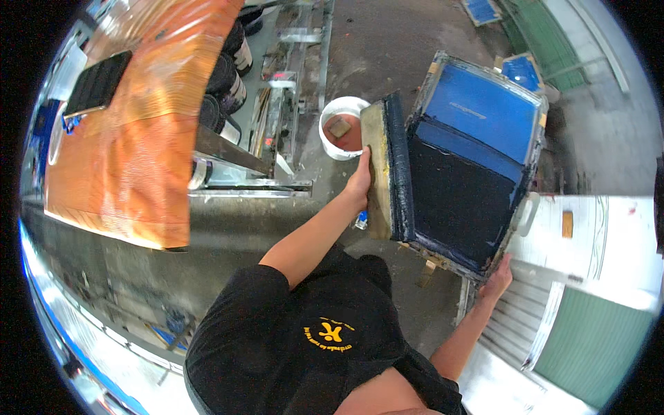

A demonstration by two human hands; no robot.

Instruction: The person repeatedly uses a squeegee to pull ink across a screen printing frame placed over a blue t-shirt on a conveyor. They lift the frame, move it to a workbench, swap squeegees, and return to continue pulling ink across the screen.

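Observation:
A wide squeegee, with a pale grip and a dark ink-coated blade, is in my left hand, held upright along the left side of a screen frame. My right hand grips the frame's lower right corner. The screen has a blue upper part and a broad band of black ink below. Just beyond my left hand, a white bucket stands on the floor with reddish contents and a small block inside.
An orange plastic-covered surface with a black flat object is at left. Black tubs sit by metal rails. At right are white panels and a green corrugated panel. Blue screens lie farther back.

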